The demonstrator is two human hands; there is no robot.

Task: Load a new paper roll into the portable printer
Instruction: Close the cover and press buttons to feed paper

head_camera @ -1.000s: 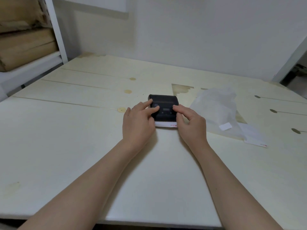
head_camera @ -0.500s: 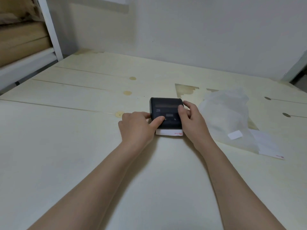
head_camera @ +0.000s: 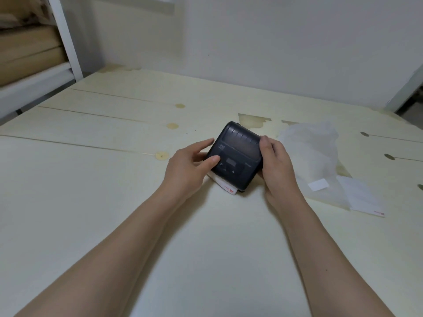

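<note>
The black portable printer (head_camera: 238,154) sits mid-table, lid closed, turned askew and tipped up towards me. A white paper strip with red print (head_camera: 225,186) pokes out under its near edge. My left hand (head_camera: 190,167) holds the printer's left side, thumb on the front panel by the small display. My right hand (head_camera: 277,161) grips its right side, fingers curled over the top edge. No loose paper roll is in sight.
A crumpled clear plastic bag (head_camera: 313,156) lies right of the printer, over a white paper slip (head_camera: 364,200) with a red mark. The pale wooden table (head_camera: 114,202) has knots and seams. A white shelf post (head_camera: 66,37) and cardboard stand at the far left.
The printer has been turned clockwise and tilted up from lying flat and square. My left thumb has slid to the panel's left edge; my right hand now wraps the right side.
</note>
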